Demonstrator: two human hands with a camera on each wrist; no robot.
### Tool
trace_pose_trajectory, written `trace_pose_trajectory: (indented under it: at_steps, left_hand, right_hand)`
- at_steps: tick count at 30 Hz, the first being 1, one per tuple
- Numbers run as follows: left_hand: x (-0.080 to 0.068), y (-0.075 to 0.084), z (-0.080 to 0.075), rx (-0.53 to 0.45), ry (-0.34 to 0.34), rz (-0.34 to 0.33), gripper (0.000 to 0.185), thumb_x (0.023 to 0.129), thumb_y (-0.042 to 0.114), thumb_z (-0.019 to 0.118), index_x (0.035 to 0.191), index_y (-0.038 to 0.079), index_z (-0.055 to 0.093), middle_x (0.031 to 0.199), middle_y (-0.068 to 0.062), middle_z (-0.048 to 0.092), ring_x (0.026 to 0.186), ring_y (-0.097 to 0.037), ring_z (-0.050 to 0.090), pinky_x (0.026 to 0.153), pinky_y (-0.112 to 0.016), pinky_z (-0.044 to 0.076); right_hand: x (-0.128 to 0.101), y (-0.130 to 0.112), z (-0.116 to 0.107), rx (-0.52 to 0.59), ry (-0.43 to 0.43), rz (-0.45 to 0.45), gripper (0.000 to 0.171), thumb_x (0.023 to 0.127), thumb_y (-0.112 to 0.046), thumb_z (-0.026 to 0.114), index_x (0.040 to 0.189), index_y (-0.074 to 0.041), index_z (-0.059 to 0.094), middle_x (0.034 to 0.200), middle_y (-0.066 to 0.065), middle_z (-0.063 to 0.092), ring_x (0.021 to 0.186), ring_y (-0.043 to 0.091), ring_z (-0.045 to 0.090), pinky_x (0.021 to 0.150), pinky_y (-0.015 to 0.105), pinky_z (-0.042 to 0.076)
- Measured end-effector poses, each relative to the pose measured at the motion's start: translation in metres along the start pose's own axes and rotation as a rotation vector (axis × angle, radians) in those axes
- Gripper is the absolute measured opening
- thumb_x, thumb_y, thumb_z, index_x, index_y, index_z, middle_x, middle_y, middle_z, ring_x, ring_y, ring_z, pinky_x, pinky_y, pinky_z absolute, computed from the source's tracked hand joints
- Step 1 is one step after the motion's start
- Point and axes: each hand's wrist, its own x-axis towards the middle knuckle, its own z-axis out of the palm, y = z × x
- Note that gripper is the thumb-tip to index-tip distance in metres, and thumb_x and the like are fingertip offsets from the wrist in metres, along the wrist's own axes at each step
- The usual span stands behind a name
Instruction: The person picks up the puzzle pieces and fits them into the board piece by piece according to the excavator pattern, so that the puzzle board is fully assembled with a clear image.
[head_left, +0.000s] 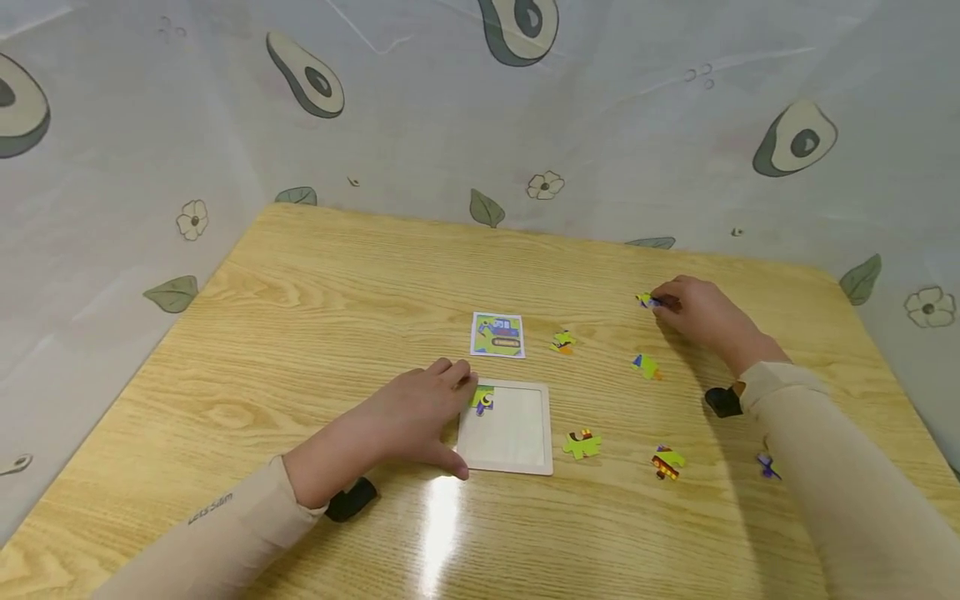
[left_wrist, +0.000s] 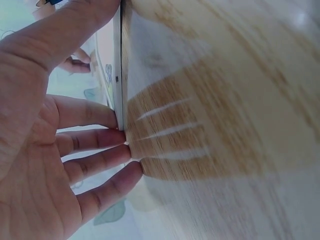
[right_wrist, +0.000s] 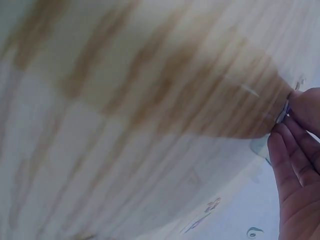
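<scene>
The work in hand is a small jigsaw. The step looks like fetching the next piece while the frame is held steady.

The left hand (head_left: 408, 417) lies flat on the tabletop (head_left: 300, 317) with its fingers straight, pressing against the 9 o'clock edge of the wooden puzzle tray (head_left: 510, 462). The left wrist view shows the fingertips (left_wrist: 122, 145) butted against that tray's edge (left_wrist: 118, 75), gripping nothing. One green piece already sits in the tray (head_left: 483, 399) at its upper left corner, just beside the left fingers.

The right hand (head_left: 701, 315) is out at about 2 o'clock from the tray, well apart from it, with its fingertips closed narrowly on a loose green piece (head_left: 645, 301) at the tabletop. The right wrist view shows that piece (right_wrist: 284, 114) pinched edge-on between thumb and fingers.

A reference card (head_left: 497, 335) with the finished picture lies at 12 o'clock, just beyond the tray. Other loose pieces are scattered to the right: one near the card (head_left: 562, 342), one at 2 o'clock (head_left: 646, 366), one just beside the tray at 4 o'clock (head_left: 582, 444), one farther out (head_left: 667, 462), and a small one by the right sleeve (head_left: 767, 465).

By my judgement the next move calls for lifting the pinched piece clear, carrying it toward 8 o'clock to the tray, and turning it to match the card before seating it
</scene>
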Motion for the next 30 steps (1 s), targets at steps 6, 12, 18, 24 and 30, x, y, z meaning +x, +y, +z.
trace_pose_trajectory:
  at_steps: [6,12,18,24,30]
  left_hand:
    - [0.001,0.001,-0.001,0.013,-0.001,0.007,0.118,0.072,0.076,0.08,0.156,0.0,0.045,0.145,-0.009,0.051,0.124,-0.025,0.053,0.098,-0.04,0.054]
    - [0.002,0.001,0.001,0.028,-0.006,-0.006,0.118,0.071,0.077,0.08,0.155,0.001,0.046,0.143,-0.008,0.052,0.123,-0.025,0.053,0.097,-0.039,0.054]
    - [0.002,0.0,0.001,0.026,-0.017,-0.01,0.119,0.072,0.077,0.08,0.157,0.002,0.044,0.146,-0.008,0.051,0.125,-0.024,0.052,0.099,-0.039,0.053]
    - [0.001,0.0,0.001,0.015,-0.018,-0.008,0.12,0.072,0.077,0.08,0.157,0.001,0.043,0.148,-0.009,0.05,0.127,-0.025,0.052,0.099,-0.04,0.053]
    - [0.001,0.0,0.0,0.01,-0.026,-0.013,0.12,0.072,0.077,0.079,0.158,0.001,0.043,0.149,-0.01,0.05,0.127,-0.025,0.051,0.1,-0.039,0.053]
  right_hand:
    - [-0.006,0.002,0.0,0.019,-0.006,-0.011,0.038,0.104,-0.011,0.059,0.132,0.016,0.06,0.122,0.032,0.062,0.106,0.042,0.064,0.092,0.059,0.054]
    - [-0.008,-0.001,-0.006,0.032,0.023,-0.023,0.039,0.105,-0.015,0.06,0.132,0.013,0.062,0.12,0.03,0.062,0.104,0.04,0.063,0.089,0.057,0.053]
    - [-0.012,-0.008,-0.017,0.032,0.046,-0.034,0.039,0.105,-0.013,0.06,0.133,0.013,0.06,0.122,0.032,0.06,0.107,0.044,0.061,0.09,0.06,0.052]
    - [-0.015,-0.018,-0.02,0.021,0.059,-0.062,0.038,0.104,-0.013,0.062,0.133,0.012,0.061,0.123,0.031,0.061,0.108,0.043,0.061,0.092,0.06,0.052]
    - [-0.02,-0.045,-0.018,0.031,0.062,-0.118,0.034,0.104,-0.014,0.063,0.129,0.008,0.065,0.121,0.026,0.064,0.108,0.039,0.063,0.092,0.057,0.053]
